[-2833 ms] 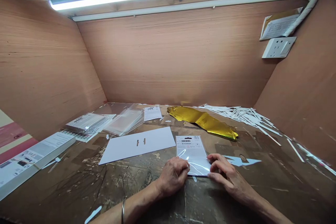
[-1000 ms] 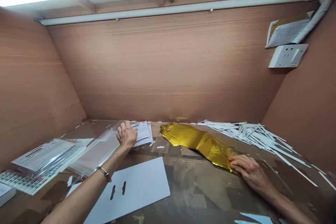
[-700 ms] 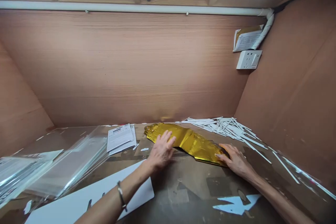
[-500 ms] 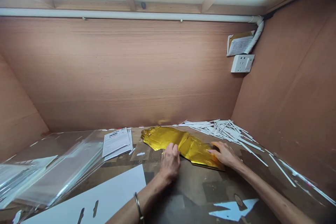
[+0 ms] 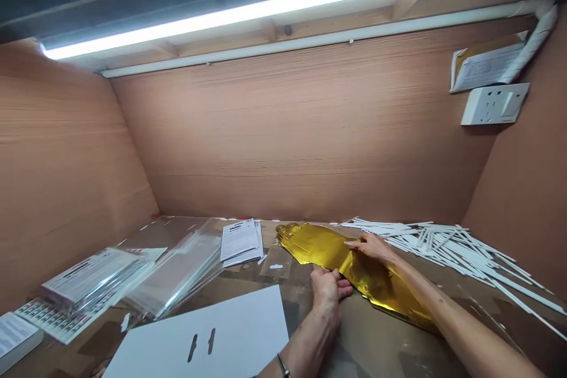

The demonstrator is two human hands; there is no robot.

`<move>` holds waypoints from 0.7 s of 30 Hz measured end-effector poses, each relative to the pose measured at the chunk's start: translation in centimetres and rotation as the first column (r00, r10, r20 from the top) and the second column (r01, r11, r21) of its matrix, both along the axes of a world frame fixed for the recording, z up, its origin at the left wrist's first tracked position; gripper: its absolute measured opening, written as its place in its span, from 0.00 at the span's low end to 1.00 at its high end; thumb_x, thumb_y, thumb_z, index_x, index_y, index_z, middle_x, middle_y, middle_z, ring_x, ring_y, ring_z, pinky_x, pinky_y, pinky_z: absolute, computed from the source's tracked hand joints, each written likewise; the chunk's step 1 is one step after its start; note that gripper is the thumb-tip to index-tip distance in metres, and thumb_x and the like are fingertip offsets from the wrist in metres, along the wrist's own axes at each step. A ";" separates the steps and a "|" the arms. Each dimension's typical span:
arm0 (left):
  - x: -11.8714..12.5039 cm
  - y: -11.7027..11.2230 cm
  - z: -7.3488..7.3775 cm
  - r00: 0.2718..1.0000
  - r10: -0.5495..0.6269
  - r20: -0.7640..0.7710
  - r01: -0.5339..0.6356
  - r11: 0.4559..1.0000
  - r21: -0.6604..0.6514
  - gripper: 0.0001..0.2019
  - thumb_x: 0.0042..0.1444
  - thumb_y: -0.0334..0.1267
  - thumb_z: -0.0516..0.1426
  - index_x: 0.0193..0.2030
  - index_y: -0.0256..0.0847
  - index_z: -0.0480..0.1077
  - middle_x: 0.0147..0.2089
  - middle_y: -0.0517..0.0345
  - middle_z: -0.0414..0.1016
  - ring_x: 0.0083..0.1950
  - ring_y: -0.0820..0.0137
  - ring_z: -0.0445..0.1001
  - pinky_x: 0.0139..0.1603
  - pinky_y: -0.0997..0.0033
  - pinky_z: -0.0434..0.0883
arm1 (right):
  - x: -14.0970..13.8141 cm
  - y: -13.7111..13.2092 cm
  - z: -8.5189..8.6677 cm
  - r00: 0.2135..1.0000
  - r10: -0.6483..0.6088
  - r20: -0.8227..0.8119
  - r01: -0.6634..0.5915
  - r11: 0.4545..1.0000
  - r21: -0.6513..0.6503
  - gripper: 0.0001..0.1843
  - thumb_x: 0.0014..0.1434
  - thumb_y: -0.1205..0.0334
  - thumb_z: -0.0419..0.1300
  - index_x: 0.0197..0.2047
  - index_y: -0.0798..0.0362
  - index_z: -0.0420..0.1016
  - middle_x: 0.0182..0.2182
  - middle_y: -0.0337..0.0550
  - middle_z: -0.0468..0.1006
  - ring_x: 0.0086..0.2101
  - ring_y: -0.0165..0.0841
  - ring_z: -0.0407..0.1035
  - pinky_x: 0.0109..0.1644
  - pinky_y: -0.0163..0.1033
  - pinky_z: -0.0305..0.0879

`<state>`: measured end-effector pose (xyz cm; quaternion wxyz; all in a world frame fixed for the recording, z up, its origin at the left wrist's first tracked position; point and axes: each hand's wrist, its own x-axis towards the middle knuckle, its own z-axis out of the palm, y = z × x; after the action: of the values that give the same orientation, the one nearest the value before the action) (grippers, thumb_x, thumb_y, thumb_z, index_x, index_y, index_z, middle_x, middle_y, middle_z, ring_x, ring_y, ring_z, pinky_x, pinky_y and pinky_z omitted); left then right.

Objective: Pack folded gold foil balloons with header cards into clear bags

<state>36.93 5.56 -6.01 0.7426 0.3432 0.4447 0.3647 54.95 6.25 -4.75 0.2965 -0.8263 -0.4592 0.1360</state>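
Note:
A stack of flat gold foil balloons (image 5: 312, 242) lies slanting across the back middle of the table, its tabbed end at the far left. My left hand (image 5: 326, 290), palm low and fingers bent, is closed at the stack's near edge; its fingertips are partly hidden. On the upper face of the foil rests my right hand (image 5: 374, 246), fingers stretched leftward and loosely apart. My right forearm covers part of the foil's right end. A large white card (image 5: 239, 325) with two slots lies left of my left wrist.
Many thin white sticks (image 5: 436, 242) are heaped at the back right. Printed leaflets (image 5: 241, 241), clear plastic bags (image 5: 177, 271) and a wrapped printed pack (image 5: 91, 277) lie to the left. Wooden walls (image 5: 301, 142) enclose the table, with a socket (image 5: 495, 103) at right.
My view has swung left and tilted. My right hand has moved from the foil's right end to its middle top. My left hand has slid a little along the near edge.

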 end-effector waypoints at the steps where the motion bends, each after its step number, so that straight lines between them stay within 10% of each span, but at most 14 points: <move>1: 0.0 0.1 -0.1 1.000 0.000 0.014 0.000 1.000 -0.010 0.06 0.51 0.27 0.50 0.29 0.36 0.54 0.20 0.57 0.66 0.19 0.71 0.70 0.23 0.69 0.71 | -0.1 0.2 0.0 1.000 0.004 -0.026 -0.004 1.000 0.000 0.20 0.38 0.43 0.60 0.22 0.54 0.73 0.17 0.39 0.72 0.25 0.34 0.67 0.27 0.34 0.56; 16: 0.5 0.9 -1.0 0.999 -0.039 0.024 0.041 0.998 -0.051 0.04 0.51 0.28 0.48 0.32 0.37 0.54 0.18 0.58 0.65 0.15 0.70 0.68 0.18 0.72 0.69 | 0.2 1.0 0.9 0.934 0.065 -0.353 -0.048 0.997 0.055 0.20 0.30 0.48 0.66 0.14 0.53 0.62 0.08 0.33 0.61 0.12 0.25 0.53 0.16 0.32 0.45; 21: 0.2 0.7 -0.6 0.996 -0.063 -0.060 0.061 0.998 -0.026 0.01 0.52 0.30 0.48 0.31 0.36 0.57 0.17 0.58 0.65 0.15 0.68 0.69 0.17 0.67 0.70 | -0.6 0.9 1.7 0.852 0.084 -0.517 -0.056 0.996 0.069 0.17 0.29 0.57 0.67 0.15 0.52 0.60 0.12 0.36 0.67 0.14 0.28 0.60 0.17 0.34 0.55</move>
<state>37.16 6.31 -6.63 0.7438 0.3588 0.4605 0.3254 54.38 7.12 -3.04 0.4257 -0.7337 -0.3951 0.3527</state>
